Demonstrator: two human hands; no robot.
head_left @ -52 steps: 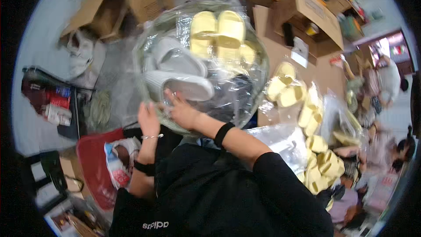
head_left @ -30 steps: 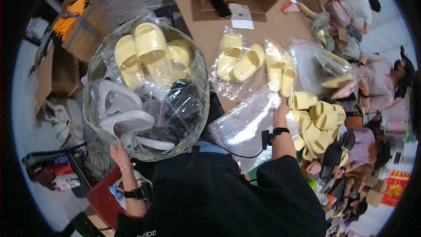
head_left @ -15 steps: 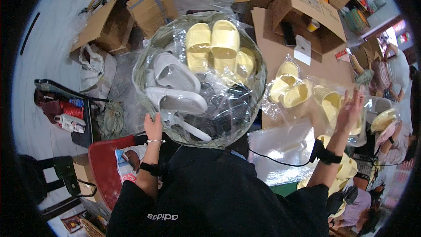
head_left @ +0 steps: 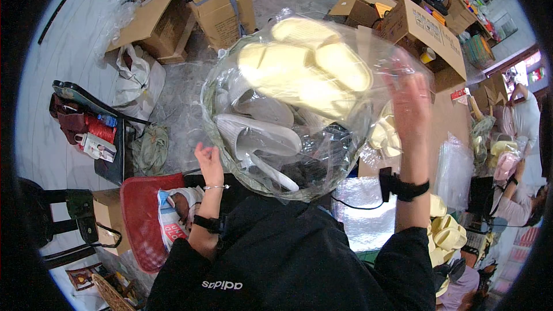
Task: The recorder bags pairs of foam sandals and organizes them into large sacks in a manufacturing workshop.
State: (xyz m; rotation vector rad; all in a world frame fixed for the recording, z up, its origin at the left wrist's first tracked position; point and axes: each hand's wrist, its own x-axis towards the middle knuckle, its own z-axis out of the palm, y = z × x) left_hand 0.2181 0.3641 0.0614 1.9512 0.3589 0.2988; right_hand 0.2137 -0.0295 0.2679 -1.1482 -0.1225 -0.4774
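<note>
A round lined container stands before me. In it lie grey slippers in clear plastic, with dark film beside them. Pale yellow slippers, smeared by motion, are over its far part in a clear bag. My right hand is raised at the container's right, blurred against clear film; its grip is unclear. Beside the left rim, my left hand has its fingers apart and holds nothing. Partly behind my right wrist, another bagged yellow pair lies on the cardboard-covered table.
A silvery sheet and a stack of clear bags lie at the right. More yellow slippers are piled nearer me. A red chair stands at my left; at far right another person's hand is near pink slippers.
My right hand has swung left from the table to the container. A bagged yellow pair has left the table's right part, and blurred yellow slippers are over the container. My left hand has left the rim.
</note>
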